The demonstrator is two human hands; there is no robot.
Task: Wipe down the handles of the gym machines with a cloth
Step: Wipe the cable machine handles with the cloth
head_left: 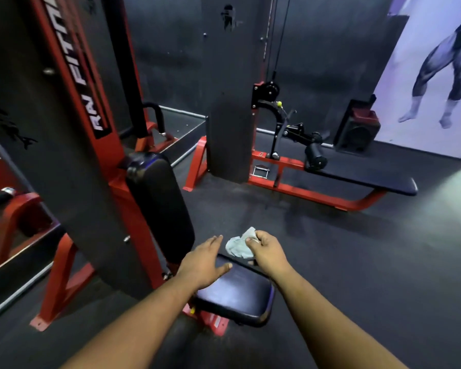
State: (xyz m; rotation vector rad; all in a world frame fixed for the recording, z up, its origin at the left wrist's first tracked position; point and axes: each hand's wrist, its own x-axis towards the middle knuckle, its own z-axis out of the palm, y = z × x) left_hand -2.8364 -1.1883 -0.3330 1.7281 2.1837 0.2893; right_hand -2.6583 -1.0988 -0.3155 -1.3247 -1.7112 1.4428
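A crumpled pale cloth [238, 246] is bunched in my right hand [266, 251], whose fingers grip it just above the far edge of a black padded seat [240, 294]. My left hand [205, 262] hovers beside it with fingers straight and spread, holding nothing, over the seat's left side. The seat belongs to a red and black machine with an upright back pad [160, 206]. A black curved handle [155, 113] sticks out behind that machine. A second handle end with a chrome cap [3, 195] shows at the far left.
A red-framed bench machine [362, 179] with a cable pulley [269, 91] and a small metal grip [260, 171] stands ahead. A dark pillar [229, 139] rises between the machines. A black speaker [357, 129] sits by the poster wall. Dark rubber floor [370, 262] lies to the right.
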